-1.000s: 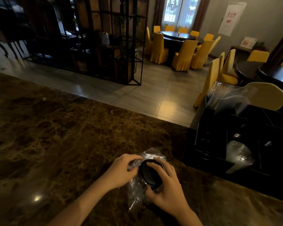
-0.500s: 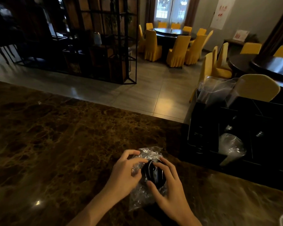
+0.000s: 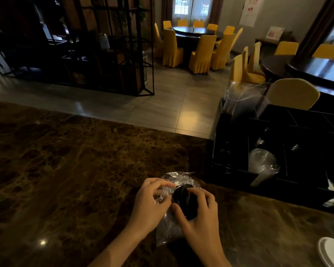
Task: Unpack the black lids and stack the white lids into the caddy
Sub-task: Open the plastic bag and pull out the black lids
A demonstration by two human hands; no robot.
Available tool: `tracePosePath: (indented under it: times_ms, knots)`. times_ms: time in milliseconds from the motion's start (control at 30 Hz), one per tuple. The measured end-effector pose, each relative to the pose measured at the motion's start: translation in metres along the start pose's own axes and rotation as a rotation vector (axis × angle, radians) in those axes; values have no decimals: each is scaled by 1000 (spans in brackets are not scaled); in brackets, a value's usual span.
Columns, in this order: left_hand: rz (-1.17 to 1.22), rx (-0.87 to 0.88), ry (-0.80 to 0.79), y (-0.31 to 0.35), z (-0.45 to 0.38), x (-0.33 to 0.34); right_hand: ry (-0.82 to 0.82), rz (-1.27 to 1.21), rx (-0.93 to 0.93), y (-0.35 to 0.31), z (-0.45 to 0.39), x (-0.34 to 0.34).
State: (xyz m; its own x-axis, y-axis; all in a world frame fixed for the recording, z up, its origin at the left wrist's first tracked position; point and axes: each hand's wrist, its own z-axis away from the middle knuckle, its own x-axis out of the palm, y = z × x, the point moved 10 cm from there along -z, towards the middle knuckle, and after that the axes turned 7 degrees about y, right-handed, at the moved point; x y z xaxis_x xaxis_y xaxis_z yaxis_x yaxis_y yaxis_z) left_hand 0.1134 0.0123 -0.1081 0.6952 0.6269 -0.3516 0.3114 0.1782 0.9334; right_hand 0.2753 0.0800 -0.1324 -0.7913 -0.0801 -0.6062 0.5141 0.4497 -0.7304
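Note:
A stack of black lids (image 3: 183,200) lies on the marble counter (image 3: 66,170) inside a clear plastic bag (image 3: 167,228). My right hand (image 3: 199,220) grips the lid stack from the right, fingers over its top and thumb under it. My left hand (image 3: 150,203) pinches the crumpled bag at its open end, just left of the lids. The black caddy (image 3: 233,143) with several compartments stands at the right. A white lid (image 3: 332,249) shows at the bottom right corner.
Clear plastic cups (image 3: 262,164) lie in a front compartment of the caddy, and a bag of clear cups (image 3: 243,99) rises at its back left corner. Beyond the counter edge are a tiled floor, a black shelf and yellow chairs.
The view has shifted so the caddy and a white lid show more at the right. My left fingers have pulled the bag further back off the black lids.

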Motion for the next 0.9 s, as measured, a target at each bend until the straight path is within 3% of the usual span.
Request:
tracePosePath:
  times_ms: [567, 900]
  knots:
    - [-48, 80, 80, 13, 4, 4, -49, -116, 127, 4, 0, -19]
    - [-7, 201, -128, 29, 17, 27, -97, -26, 226, 10, -6, -34]
